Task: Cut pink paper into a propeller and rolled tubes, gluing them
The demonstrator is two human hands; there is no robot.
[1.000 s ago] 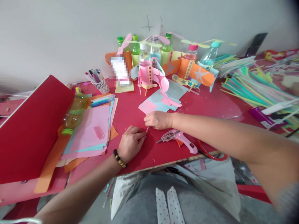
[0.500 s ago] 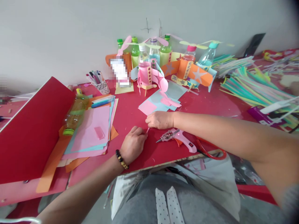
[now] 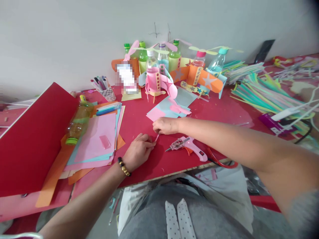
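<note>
Between my two hands runs a narrow pink strip [image 3: 157, 137], small and slanted just above the red tabletop. My left hand [image 3: 139, 150], with a beaded bracelet at the wrist, is closed on its lower end. At the upper end, my right hand [image 3: 165, 125] pinches it with the fingers curled. Close below my right forearm lies a pink glue gun [image 3: 195, 148], its nozzle pointing left. Past my right hand are light blue paper sheets [image 3: 159, 106] with pink paper pieces [image 3: 178, 108] on top.
Decorated plastic bottles with paper propellers, among them a pink one [image 3: 154, 79], stand along the wall. Coloured paper sheets [image 3: 93, 136] and a green bottle [image 3: 79, 119] lie left. A pen cup [image 3: 108, 94] stands behind them. Many thin strips [image 3: 259, 93] lie right. Red scissors [image 3: 221, 161] lie near the edge.
My left hand has shifted slightly left, and a little more of the pink strip shows between the hands. The whole view has also moved slightly.
</note>
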